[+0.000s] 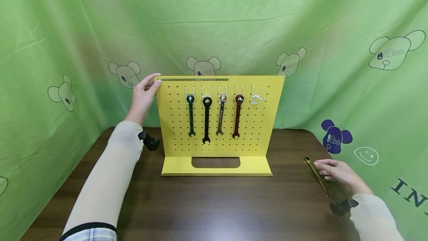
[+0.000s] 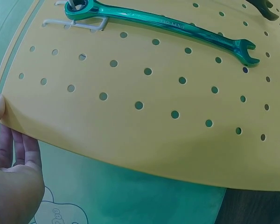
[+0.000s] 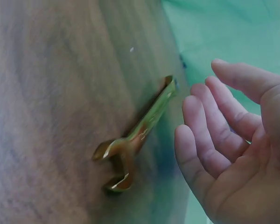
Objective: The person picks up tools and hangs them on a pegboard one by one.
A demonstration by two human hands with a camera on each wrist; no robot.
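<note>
A yellow pegboard stands upright on the table. My left hand pinches its upper left corner, thumb on the front and fingers behind. From white hooks on the board hang a green wrench, a black wrench, a silver wrench and a reddish-brown wrench. A gold wrench lies slanted on the table, right of the board. Beside it is my right hand, fingers loosely bent; the right wrist view shows a gap between the fingers and the gold wrench.
Another white wire hook sticks out at the board's right side, with nothing hanging on it. The brown wooden table extends in front of the board. A green curtain with printed mouse heads surrounds the table at the back and sides.
</note>
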